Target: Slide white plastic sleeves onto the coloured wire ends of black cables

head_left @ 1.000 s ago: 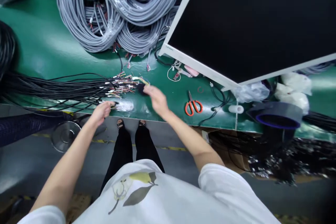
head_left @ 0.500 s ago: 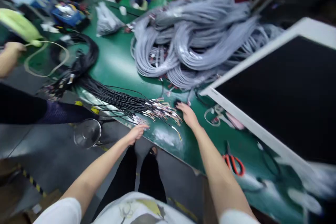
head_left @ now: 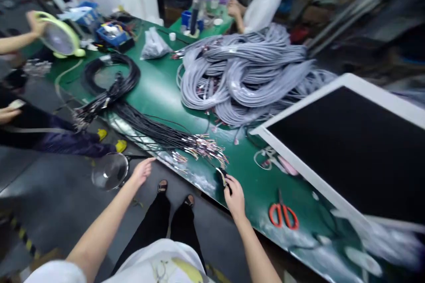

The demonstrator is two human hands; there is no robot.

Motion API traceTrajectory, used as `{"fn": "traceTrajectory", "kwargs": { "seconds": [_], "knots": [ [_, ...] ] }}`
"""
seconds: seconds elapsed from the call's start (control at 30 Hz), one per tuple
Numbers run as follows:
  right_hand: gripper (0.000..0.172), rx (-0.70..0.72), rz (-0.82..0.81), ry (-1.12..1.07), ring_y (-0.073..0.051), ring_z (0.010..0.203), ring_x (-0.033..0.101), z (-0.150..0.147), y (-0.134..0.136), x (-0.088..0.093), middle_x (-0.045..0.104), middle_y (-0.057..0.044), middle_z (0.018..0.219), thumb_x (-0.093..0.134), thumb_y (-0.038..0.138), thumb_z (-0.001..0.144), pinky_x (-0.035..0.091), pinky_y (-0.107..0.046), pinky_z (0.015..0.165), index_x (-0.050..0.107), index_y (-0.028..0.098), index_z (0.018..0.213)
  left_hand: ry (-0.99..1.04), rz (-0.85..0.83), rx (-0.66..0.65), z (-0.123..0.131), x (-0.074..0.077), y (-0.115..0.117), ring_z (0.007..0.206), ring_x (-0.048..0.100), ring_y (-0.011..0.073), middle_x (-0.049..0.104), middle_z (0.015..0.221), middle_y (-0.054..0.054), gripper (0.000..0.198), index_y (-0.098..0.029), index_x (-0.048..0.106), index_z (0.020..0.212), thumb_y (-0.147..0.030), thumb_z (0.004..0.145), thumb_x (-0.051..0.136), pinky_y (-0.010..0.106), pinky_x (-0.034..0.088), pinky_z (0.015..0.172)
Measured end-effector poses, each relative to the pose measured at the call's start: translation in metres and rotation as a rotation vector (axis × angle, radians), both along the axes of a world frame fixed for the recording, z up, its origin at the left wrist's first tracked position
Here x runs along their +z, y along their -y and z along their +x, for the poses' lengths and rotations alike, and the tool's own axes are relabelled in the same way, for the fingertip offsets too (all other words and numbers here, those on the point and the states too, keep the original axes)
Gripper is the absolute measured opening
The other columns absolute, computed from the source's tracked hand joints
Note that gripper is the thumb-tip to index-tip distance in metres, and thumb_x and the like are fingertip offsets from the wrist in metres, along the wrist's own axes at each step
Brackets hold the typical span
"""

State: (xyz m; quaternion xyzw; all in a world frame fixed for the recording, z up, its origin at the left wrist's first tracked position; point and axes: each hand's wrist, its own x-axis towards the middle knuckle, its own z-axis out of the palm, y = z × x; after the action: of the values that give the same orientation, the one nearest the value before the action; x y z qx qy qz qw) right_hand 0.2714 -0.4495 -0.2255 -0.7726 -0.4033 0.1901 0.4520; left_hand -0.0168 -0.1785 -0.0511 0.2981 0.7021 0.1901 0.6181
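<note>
My left hand (head_left: pixel 142 172) is at the near edge of the table, fingers drawn together and the tips pointing at the edge; whatever they may pinch is too small to make out. My right hand (head_left: pixel 235 195) is closed around a small black object (head_left: pixel 222 173) over the table, its kind unclear. Right beside it, a stripped wire end with a yellow strand shows. Between the hands and beyond them lies a bundle of black cables (head_left: pixel 152 128), with stripped, many-coloured wire ends (head_left: pixel 209 148) fanned out towards my right hand.
A coil of black cable (head_left: pixel 133 75) lies further left on the green table (head_left: pixel 159 79). Grey cable coils (head_left: pixel 232 75) are heaped at the back. Red-handled scissors (head_left: pixel 283 214) and a monitor (head_left: pixel 352 141) are on the right. A stool (head_left: pixel 110 171) stands below. At left, another person's hand touches a green fan (head_left: pixel 59 35).
My left hand has moved left along the table edge, away from the wire ends. My right hand has come nearer with the black object. The other person's fan now stands upright; the view has shifted.
</note>
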Motion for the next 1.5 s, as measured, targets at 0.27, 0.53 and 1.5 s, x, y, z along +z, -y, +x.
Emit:
{"fn": "traceTrajectory", "kwargs": {
  "seconds": [0.27,0.53,1.5],
  "knots": [
    [0.042,0.147,0.021,-0.007,-0.029,0.133,0.058,0.074,-0.154,0.107,0.064,-0.015,0.139,0.051,0.04,0.099,0.047,-0.049,0.118,0.063,0.019,0.134,0.02,0.019,-0.042,-0.023,-0.009,-0.063,0.039,0.016,0.0015,0.027,0.051,-0.014,0.033,-0.01,0.066,0.108,-0.026,0.08,0.072,0.016,0.007,0.041],
    [0.088,-0.371,-0.329,0.253,-0.042,0.153,0.029,0.184,-0.349,0.08,0.032,-0.034,0.162,0.072,0.035,0.091,0.02,-0.065,0.125,0.029,-0.001,0.158,0.018,-0.097,-0.151,-0.031,-0.02,-0.112,0.038,0.018,0.0021,0.027,0.05,-0.014,0.05,-0.009,0.071,0.101,-0.037,0.062,0.083,0.017,0.004,0.044],
    [0.076,0.249,-0.606,0.057,-0.033,0.112,0.057,-0.052,-0.273,0.054,0.069,-0.019,0.111,0.027,0.073,0.099,0.045,-0.045,0.096,0.068,0.01,0.115,-0.38,-0.073,-0.333,-0.022,0.007,-0.171,0.035,0.017,0.0029,0.026,0.046,-0.013,0.008,-0.016,0.055,0.075,-0.023,0.077,0.058,0.015,0.014,0.035]
  ]
}}
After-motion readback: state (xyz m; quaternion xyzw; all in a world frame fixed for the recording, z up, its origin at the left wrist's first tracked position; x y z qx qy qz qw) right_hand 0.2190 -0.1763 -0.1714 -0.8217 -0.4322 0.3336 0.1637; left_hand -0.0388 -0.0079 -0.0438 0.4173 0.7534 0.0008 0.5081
